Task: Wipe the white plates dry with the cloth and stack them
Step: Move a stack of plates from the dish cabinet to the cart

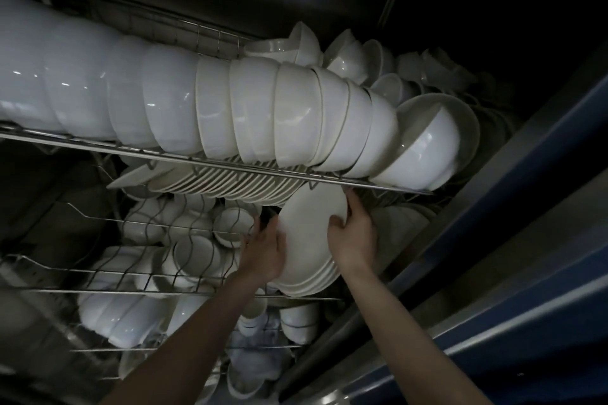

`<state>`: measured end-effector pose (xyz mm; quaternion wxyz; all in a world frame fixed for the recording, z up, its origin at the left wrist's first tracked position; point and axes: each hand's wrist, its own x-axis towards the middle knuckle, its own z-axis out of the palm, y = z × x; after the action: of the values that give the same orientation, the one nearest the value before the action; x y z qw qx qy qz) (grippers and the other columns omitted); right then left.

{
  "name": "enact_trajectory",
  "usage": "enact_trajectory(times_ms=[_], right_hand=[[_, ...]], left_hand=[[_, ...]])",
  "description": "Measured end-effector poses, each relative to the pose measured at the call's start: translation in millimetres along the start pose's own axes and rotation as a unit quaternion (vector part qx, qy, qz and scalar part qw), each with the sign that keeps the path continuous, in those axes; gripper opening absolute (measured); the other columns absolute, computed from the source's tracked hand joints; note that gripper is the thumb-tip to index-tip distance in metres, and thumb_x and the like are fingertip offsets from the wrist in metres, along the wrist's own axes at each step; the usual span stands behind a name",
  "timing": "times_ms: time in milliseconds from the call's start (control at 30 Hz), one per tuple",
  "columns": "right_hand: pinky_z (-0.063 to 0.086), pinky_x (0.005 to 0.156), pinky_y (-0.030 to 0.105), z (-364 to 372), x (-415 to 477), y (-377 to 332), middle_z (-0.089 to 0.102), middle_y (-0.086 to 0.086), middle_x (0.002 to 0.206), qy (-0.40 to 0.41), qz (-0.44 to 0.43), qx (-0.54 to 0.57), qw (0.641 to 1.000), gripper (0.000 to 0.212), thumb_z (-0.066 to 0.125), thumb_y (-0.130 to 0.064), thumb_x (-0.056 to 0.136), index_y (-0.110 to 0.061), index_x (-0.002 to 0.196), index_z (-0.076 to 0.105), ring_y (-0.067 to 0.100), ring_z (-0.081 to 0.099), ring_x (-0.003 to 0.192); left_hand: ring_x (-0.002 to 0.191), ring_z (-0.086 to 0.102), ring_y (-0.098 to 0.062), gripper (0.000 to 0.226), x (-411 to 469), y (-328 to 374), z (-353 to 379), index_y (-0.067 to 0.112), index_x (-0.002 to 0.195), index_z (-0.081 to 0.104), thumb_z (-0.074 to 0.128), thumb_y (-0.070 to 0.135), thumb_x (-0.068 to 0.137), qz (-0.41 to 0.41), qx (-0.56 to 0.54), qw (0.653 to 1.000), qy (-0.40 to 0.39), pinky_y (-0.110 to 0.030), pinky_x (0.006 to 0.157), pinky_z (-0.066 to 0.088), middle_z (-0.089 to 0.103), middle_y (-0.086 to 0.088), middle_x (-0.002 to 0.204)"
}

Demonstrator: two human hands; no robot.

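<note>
A small stack of white plates (pixel 307 240) is held on edge between my two hands, just under the upper wire shelf (pixel 230 165). My left hand (pixel 265 253) grips the stack's left rim with fingers reaching behind it. My right hand (pixel 353 237) grips the right rim, thumb on the front face and fingers curled round the edge. A row of more white plates (pixel 230 179) stands on edge to the left, under the shelf. No cloth is in view.
A long row of white bowls (pixel 230 112) lies on the upper shelf, with small bowls (pixel 352 56) behind. Lower wire racks (pixel 131 276) hold cups and bowls (pixel 194 250). A blue cabinet edge (pixel 526 240) runs along the right. The surroundings are dark.
</note>
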<state>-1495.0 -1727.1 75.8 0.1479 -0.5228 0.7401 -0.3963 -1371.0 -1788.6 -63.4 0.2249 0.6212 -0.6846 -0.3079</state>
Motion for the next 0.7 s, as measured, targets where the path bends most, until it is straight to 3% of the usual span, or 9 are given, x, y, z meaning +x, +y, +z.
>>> enact_trajectory(times_ms=[167,267,367,500,700], right_hand=[[0.046,0.096,0.034,3.5,-11.4,14.1,0.026,-0.003,0.158,-0.032,-0.072,-0.125,0.989,0.069,0.060,-0.018,0.087,-0.042,0.148,0.038,0.023,0.041,0.137],[0.047,0.095,0.036,7.1,-10.2,17.5,0.017,0.000,0.161,-0.040,-0.066,-0.173,0.982,0.072,0.060,-0.030,0.088,-0.043,0.152,0.029,0.028,0.038,0.137],[0.044,0.100,0.036,7.2,-9.3,19.5,0.017,0.002,0.162,-0.037,-0.073,-0.167,0.983,0.073,0.061,-0.034,0.089,-0.042,0.153,0.027,0.028,0.035,0.140],[0.028,0.114,0.034,6.4,-6.0,22.2,0.021,0.007,0.162,-0.050,-0.084,-0.123,0.988,0.072,0.065,-0.032,0.090,-0.031,0.153,0.031,0.031,0.025,0.145],[0.027,0.112,0.026,7.3,-9.1,25.2,0.038,0.008,0.150,-0.009,-0.058,0.006,0.998,0.066,0.071,-0.021,0.087,-0.020,0.146,0.044,0.026,0.038,0.138]], left_hand=[[0.151,-0.014,-0.022,0.057,-5.0,-22.3,-4.6,0.021,0.156,0.003,0.015,0.040,0.104,-0.035,0.125,0.991,-0.023,-0.054,0.120,-0.004,0.003,0.004,0.166],[0.150,-0.018,-0.022,0.058,-5.4,-24.1,-7.2,0.025,0.157,-0.003,0.013,0.043,0.104,-0.043,0.160,0.986,-0.036,-0.055,0.120,-0.005,-0.009,0.005,0.165],[0.150,-0.018,-0.025,0.058,-6.2,-20.2,-11.5,0.027,0.157,-0.003,0.013,0.044,0.104,-0.046,0.168,0.983,-0.051,-0.056,0.119,-0.006,-0.010,0.001,0.165],[0.150,-0.017,-0.026,0.058,-11.0,-20.7,-19.4,0.029,0.157,-0.001,0.017,0.045,0.104,-0.039,0.172,0.983,-0.060,-0.056,0.119,-0.004,-0.010,-0.003,0.165],[0.151,-0.012,-0.026,0.062,-10.3,-26.7,-24.5,0.028,0.157,0.002,0.024,0.049,0.103,-0.016,0.161,0.984,-0.075,-0.054,0.119,-0.002,-0.006,-0.002,0.166]])
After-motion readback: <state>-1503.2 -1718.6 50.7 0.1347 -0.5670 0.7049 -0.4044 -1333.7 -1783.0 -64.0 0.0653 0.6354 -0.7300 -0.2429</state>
